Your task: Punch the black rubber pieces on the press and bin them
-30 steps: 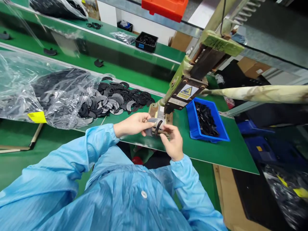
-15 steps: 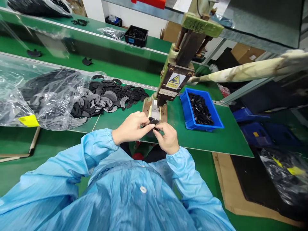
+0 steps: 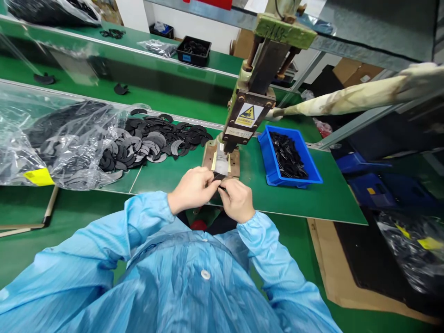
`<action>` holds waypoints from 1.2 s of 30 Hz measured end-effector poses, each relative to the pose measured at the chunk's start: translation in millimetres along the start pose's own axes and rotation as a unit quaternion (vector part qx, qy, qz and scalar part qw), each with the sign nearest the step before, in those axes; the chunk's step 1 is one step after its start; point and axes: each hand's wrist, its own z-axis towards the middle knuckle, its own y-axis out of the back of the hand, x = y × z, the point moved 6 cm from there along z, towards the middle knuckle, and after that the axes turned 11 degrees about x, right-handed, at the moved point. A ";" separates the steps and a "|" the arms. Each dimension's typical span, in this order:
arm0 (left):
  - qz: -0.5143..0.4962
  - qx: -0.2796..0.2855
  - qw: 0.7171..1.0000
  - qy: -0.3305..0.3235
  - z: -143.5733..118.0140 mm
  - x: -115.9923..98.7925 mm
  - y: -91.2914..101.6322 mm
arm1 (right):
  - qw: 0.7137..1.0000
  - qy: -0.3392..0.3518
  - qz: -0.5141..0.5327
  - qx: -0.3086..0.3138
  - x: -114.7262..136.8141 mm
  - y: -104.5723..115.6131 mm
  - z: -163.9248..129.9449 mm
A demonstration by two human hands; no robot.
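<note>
My left hand (image 3: 194, 186) and my right hand (image 3: 237, 198) meet at the near edge of the press base, fingertips almost touching. Between them they pinch a small black piece (image 3: 218, 176), mostly covered by my fingers, so its full shape is hidden. Just beyond it lies the light grey plate (image 3: 222, 164) of the hand press (image 3: 248, 111), whose dark ram stands above the plate. Left of the press spreads a heap of black crescent-shaped pieces (image 3: 156, 141), part of it under a clear plastic bag (image 3: 79, 148).
A blue bin (image 3: 317, 178) of small black parts stands right of the press. The press's wrapped lever (image 3: 354, 97) reaches out to the right at height. Behind, a green conveyor belt (image 3: 149, 95) carries a few loose black pieces, and a black bin (image 3: 194, 59) sits further back.
Both hands stay together at the press base, with the black piece now lower and more covered by the fingers. The camera view has shifted slightly.
</note>
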 end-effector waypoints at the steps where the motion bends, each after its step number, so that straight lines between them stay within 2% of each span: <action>1: 0.022 -0.011 1.000 -0.001 0.6 -0.8 -1.0 | 1.000 -0.005 0.000 -0.002 -1.3 -0.6 -0.6; 3: 0.011 -0.009 1.000 -0.002 3.3 2.6 -3.2 | 1.000 -0.013 0.008 -0.014 -3.9 -0.5 -3.0; 5: -0.090 0.039 0.995 0.006 7.1 13.2 -8.0 | 0.999 -0.017 0.028 -0.029 -5.4 0.2 -7.0; 8: -0.260 0.126 0.957 0.024 7.8 27.3 -17.4 | 0.996 -0.021 0.070 -0.049 -5.7 0.0 -14.5; 10: -0.306 0.142 0.941 0.027 4.5 29.5 -19.5 | 0.993 -0.031 0.096 -0.060 -6.0 -1.0 -18.8; 17: -0.275 0.090 0.957 0.036 -5.3 19.0 -8.7 | 0.987 -0.069 0.136 -0.047 -9.1 -3.4 -21.6; 22: -0.270 0.111 0.956 0.040 -4.7 20.9 -10.3 | 0.987 -0.067 0.136 -0.046 -11.0 -1.7 -23.6; 26: -0.281 0.132 0.949 0.052 -6.3 21.2 -21.8 | 0.990 -0.050 0.126 -0.040 -8.8 -2.6 -25.6; 30: -0.248 0.115 0.957 0.093 -7.3 23.7 -30.1 | 0.994 -0.037 0.100 -0.024 -4.9 -7.7 -23.9; 33: -0.219 0.117 0.965 0.088 -2.0 23.7 -27.7 | 0.995 -0.034 0.087 -0.023 -4.1 -8.7 -22.3; 36: -0.286 0.151 0.944 0.071 4.4 23.4 -25.4 | 0.994 -0.037 0.094 -0.051 -5.9 -3.7 -24.3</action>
